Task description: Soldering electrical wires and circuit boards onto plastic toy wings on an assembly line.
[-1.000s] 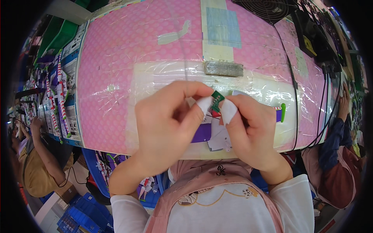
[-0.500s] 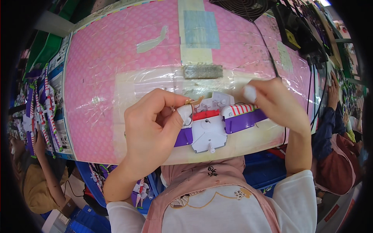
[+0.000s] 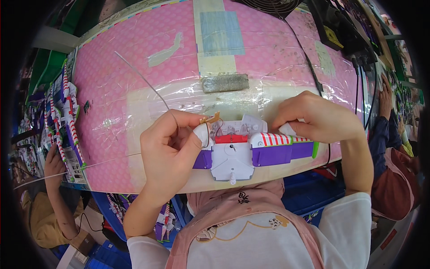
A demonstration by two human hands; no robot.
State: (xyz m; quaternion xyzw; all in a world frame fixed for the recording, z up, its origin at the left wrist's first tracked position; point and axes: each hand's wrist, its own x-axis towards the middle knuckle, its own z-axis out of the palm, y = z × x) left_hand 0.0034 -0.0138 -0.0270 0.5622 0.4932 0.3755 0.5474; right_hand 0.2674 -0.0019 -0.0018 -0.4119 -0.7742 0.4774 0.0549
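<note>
My left hand (image 3: 168, 150) is closed, thumb and forefinger pinching a small tan circuit board (image 3: 210, 118) with thin wires. A long thin grey wire (image 3: 142, 77) runs to this hand and sticks out past it. Just below lies a white and purple winged toy part (image 3: 232, 159), its back shell open around a red piece (image 3: 231, 139). My right hand (image 3: 316, 117) is closed in a pinch above the red-striped right wing (image 3: 273, 139); what its fingers hold, if anything, is hidden. White covers wrap both thumbs.
A grey metal block (image 3: 225, 83) rests on the pink taped mat (image 3: 116, 98) beyond the toy. A fan (image 3: 268, 8) and a black cable (image 3: 304, 51) are at the far right. Striped toy parts (image 3: 69, 116) pile up at left. Other people's hands show at both sides.
My right hand has come down to the right wing, whose green tip now shows. The long thin wire has come into view at my left hand. The view has shifted slightly.
</note>
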